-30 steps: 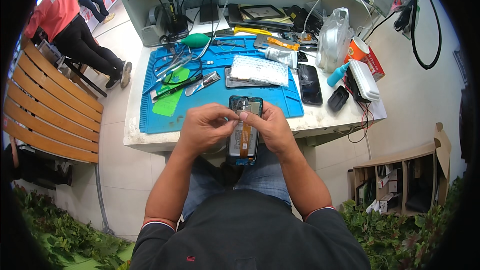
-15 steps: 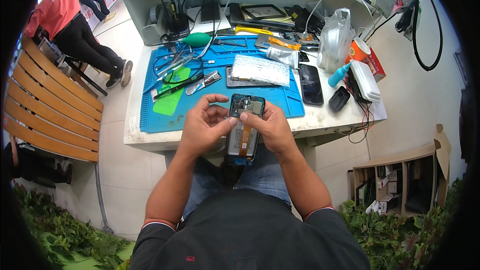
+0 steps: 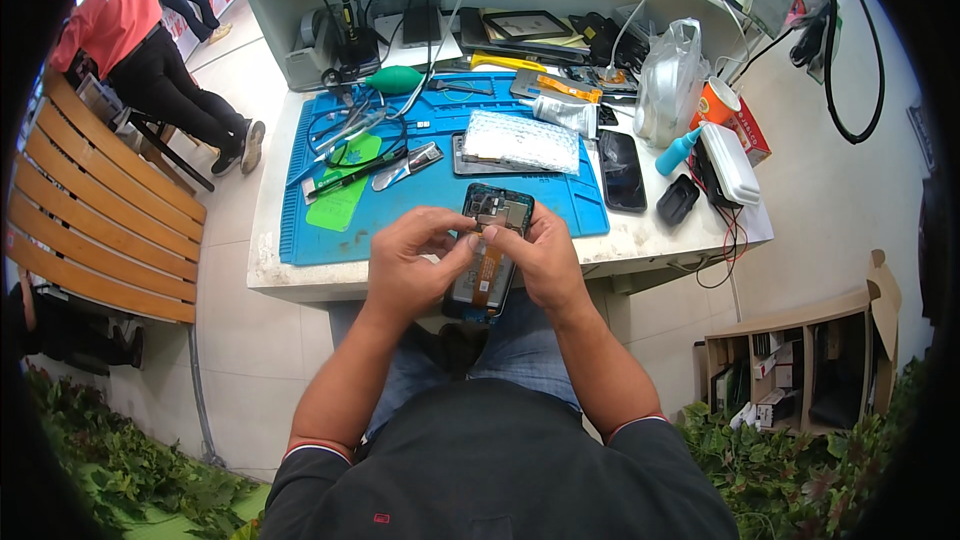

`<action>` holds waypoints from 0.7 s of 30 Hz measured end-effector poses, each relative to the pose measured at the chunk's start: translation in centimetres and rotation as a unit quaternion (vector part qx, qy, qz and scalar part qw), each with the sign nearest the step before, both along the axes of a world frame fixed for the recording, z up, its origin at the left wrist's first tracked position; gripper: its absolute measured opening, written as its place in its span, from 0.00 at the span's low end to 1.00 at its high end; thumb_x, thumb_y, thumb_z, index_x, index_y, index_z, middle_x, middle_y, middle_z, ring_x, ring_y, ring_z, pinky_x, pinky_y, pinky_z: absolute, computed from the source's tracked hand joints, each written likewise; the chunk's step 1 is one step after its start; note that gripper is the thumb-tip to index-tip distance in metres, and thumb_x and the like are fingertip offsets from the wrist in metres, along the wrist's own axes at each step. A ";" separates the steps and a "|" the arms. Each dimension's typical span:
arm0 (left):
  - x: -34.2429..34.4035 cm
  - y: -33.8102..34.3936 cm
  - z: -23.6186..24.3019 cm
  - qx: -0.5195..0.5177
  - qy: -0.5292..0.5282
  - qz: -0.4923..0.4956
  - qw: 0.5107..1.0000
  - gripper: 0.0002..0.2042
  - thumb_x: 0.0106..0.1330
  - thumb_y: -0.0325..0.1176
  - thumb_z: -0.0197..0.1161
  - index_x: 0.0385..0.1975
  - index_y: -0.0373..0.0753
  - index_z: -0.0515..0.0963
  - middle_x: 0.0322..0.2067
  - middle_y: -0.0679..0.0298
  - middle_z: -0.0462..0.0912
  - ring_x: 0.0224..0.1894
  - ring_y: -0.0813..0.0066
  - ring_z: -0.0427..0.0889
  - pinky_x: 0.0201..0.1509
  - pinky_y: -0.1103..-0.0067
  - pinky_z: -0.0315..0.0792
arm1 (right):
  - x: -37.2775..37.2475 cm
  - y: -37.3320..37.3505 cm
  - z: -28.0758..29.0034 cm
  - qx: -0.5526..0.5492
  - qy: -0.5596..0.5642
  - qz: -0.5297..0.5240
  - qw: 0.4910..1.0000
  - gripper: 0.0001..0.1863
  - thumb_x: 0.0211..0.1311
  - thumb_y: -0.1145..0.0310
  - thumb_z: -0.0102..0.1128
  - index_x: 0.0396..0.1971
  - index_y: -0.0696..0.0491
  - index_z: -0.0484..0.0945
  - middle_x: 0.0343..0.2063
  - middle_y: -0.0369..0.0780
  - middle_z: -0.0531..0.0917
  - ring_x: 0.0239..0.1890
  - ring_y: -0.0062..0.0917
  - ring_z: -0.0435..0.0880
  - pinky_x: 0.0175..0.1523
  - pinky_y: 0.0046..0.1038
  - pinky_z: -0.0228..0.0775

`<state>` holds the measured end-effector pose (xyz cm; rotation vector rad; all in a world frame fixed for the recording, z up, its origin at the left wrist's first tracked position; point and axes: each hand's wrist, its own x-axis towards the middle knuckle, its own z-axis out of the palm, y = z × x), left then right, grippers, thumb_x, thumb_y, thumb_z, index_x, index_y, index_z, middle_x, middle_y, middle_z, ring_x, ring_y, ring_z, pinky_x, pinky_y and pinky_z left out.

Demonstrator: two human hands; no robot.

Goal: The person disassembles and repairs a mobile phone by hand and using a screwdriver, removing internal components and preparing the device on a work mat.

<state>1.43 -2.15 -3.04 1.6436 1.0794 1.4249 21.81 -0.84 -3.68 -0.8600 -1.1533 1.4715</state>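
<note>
An opened smartphone (image 3: pixel 467 285) with its back cover off is held above my lap at the table's front edge. Its circuit board shows at the top, and an orange flex cable (image 3: pixel 488 278) runs down over the battery. My right hand (image 3: pixel 548 258) grips the phone's right side, its thumb pressing near the upper end of the cable. My left hand (image 3: pixel 420 258) is closed in a pinch at the phone's left edge, beside that thumb. Whatever sits between its fingertips is too small to make out.
A blue repair mat (image 3: pixel 420 196) covers much of the table, bearing a bubble-wrapped packet (image 3: pixel 520 141), a green card (image 3: pixel 338 208) and hand tools. Right of it lie a black phone (image 3: pixel 622 172), a teal bottle (image 3: pixel 678 151) and a white case (image 3: pixel 731 165). A person (image 3: pixel 135 30) stands far left.
My left hand's fingers have come in from spread to a pinch at the phone. The phone has tilted slightly, its lower end swinging left. The right hand keeps its hold.
</note>
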 end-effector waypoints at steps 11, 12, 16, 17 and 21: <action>-0.6 0.1 -0.1 0.124 0.083 0.000 0.989 0.13 0.64 0.20 0.81 0.48 0.38 0.95 0.51 0.56 0.90 0.39 0.75 0.92 0.40 0.79 0.87 | 0.0 -0.3 0.3 0.006 -0.004 0.023 1.000 0.15 0.76 0.76 0.64 0.59 0.61 0.84 0.50 0.40 0.92 0.50 0.19 0.90 0.58 0.27 0.84; -0.6 0.2 -0.4 0.142 0.095 0.004 0.985 0.14 0.63 0.21 0.81 0.48 0.39 0.95 0.50 0.55 0.90 0.38 0.73 0.93 0.39 0.78 0.87 | 0.0 -0.4 0.6 0.004 -0.006 0.024 1.000 0.15 0.76 0.76 0.64 0.59 0.61 0.84 0.50 0.40 0.92 0.50 0.19 0.90 0.58 0.27 0.84; -1.3 0.3 -1.3 0.220 0.180 0.018 0.959 0.17 0.61 0.24 0.83 0.51 0.43 0.94 0.46 0.56 0.91 0.33 0.68 0.93 0.35 0.75 0.86 | 0.1 -0.5 1.1 0.004 -0.009 0.027 1.000 0.15 0.76 0.76 0.64 0.59 0.61 0.83 0.50 0.39 0.92 0.50 0.19 0.90 0.57 0.27 0.85; -1.4 0.3 -1.3 0.240 0.203 0.020 0.949 0.18 0.61 0.25 0.83 0.52 0.44 0.94 0.45 0.57 0.91 0.32 0.68 0.93 0.34 0.74 0.86 | 0.2 -0.5 1.1 0.003 -0.022 0.026 0.999 0.15 0.76 0.77 0.64 0.58 0.61 0.83 0.49 0.39 0.92 0.50 0.19 0.90 0.57 0.27 0.85; -2.1 0.4 -1.0 0.288 0.267 0.017 0.920 0.20 0.61 0.27 0.84 0.54 0.48 0.94 0.41 0.61 0.91 0.29 0.67 0.91 0.31 0.73 0.85 | 0.3 -0.5 1.0 0.006 -0.043 0.026 0.999 0.14 0.76 0.77 0.65 0.58 0.61 0.83 0.49 0.38 0.91 0.50 0.18 0.89 0.57 0.27 0.84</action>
